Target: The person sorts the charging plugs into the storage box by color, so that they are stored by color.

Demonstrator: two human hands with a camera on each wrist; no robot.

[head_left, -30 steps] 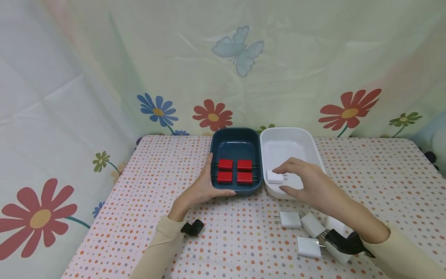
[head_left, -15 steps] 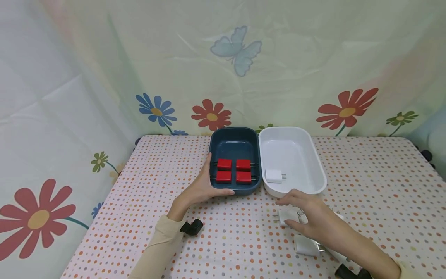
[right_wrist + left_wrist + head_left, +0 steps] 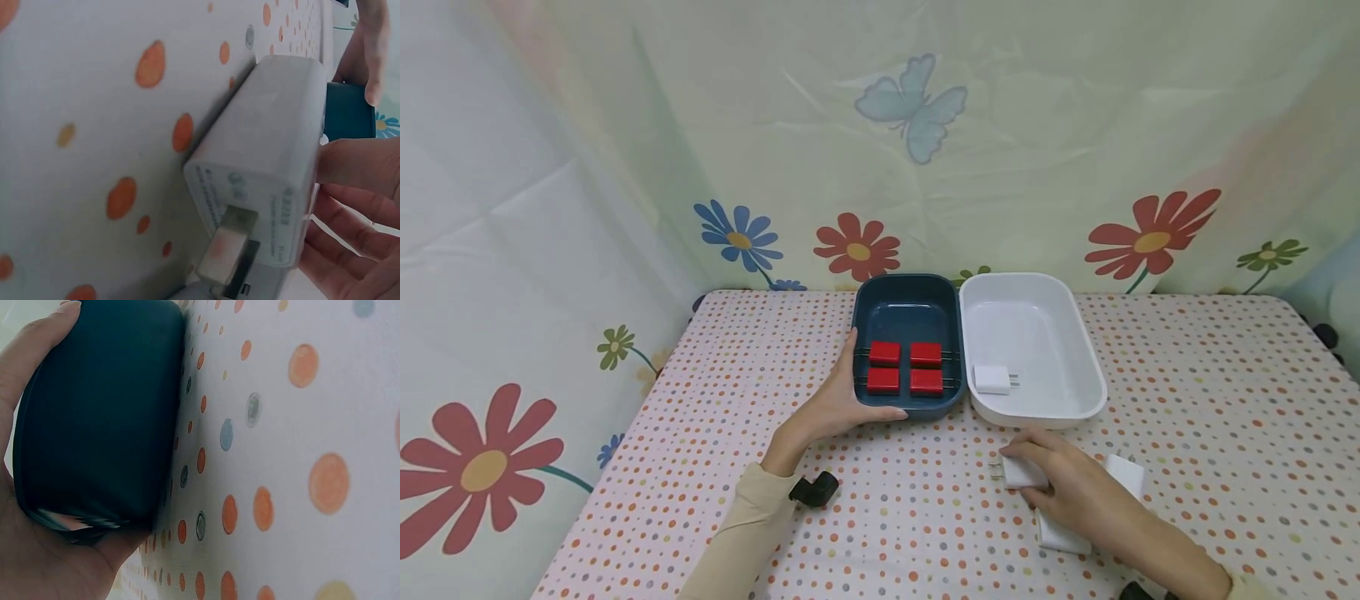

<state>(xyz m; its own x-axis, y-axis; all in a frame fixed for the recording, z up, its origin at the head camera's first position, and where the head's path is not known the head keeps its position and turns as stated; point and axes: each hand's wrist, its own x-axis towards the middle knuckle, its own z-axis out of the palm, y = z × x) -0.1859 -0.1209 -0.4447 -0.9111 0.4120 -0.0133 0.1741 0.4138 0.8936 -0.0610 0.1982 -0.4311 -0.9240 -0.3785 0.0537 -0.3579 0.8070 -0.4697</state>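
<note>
On the table (image 3: 925,533), the blue tray (image 3: 906,321) is gripped by the left hand (image 3: 831,407), 4 red adapters (image 3: 884,353) set inside. In the adjoining white tray (image 3: 1037,342), 1 white adapter (image 3: 992,380) is laid; in front, another adapter (image 3: 1021,474) is pinched by the right hand (image 3: 1069,485).

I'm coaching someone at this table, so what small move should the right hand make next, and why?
Probably lift the white plug toward the white tray: the right hand pinches it just in front, and the tray holds a similar plug with open space beside it.
</note>
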